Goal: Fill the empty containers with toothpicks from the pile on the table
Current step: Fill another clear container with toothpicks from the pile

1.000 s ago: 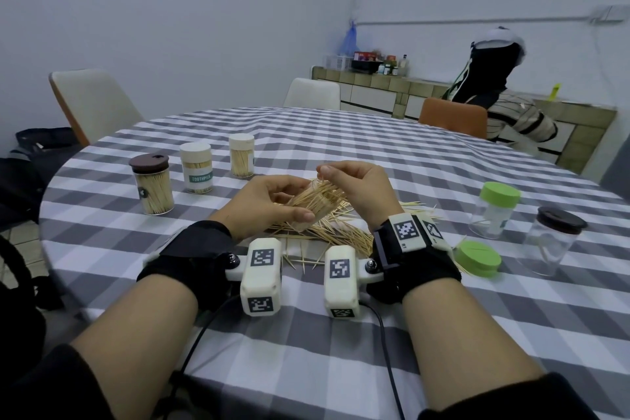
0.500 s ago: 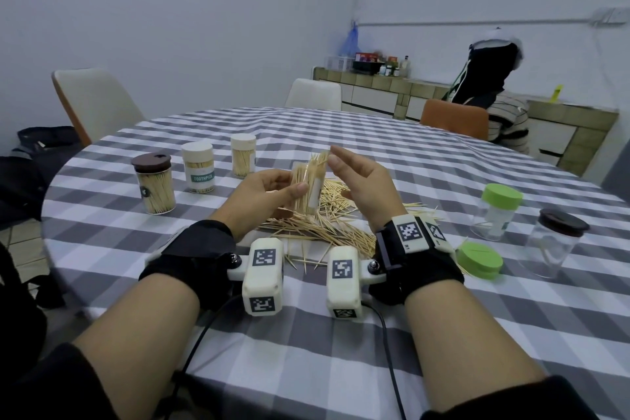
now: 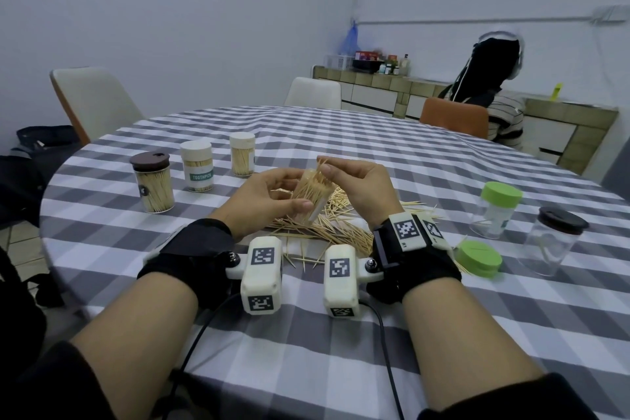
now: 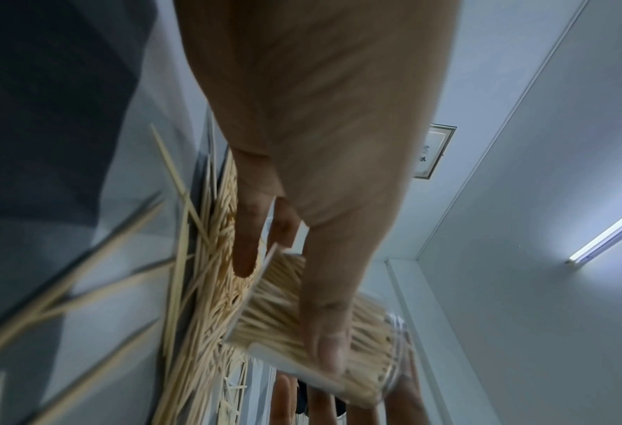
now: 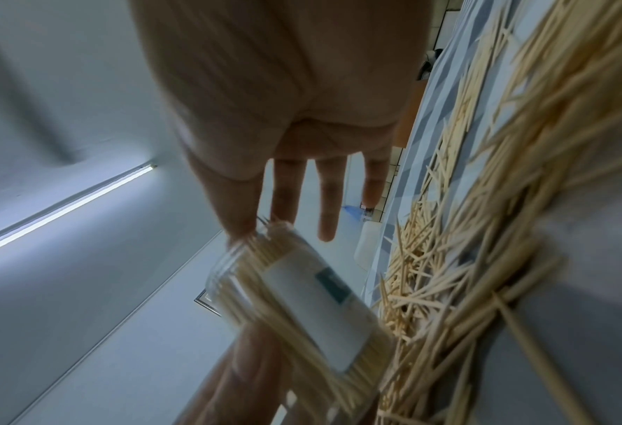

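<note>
- the left hand (image 3: 269, 196) grips a clear jar (image 3: 312, 194) packed with toothpicks, thumb on the near side, fingers behind, holding it tilted above the pile (image 3: 327, 225) on the table (image 3: 443, 160).
- the right hand (image 3: 358, 186) pinches toothpicks sticking out at the jar's mouth; in its wrist view the other fingers (image 5: 325, 201) hang straight.
- the jar looks light, rigid and smooth, so a firm hold round its middle seems wise; the toothpicks are light, stiff and quick to scatter, best taken in small bunches.
- three filled jars (image 3: 199, 165) stand at left; two apparently empty jars (image 3: 496, 211) and a loose green lid (image 3: 479, 257) sit at right.
- both wrist views are blurred; the jar's mouth and how many toothpicks are pinched cannot be made out.
</note>
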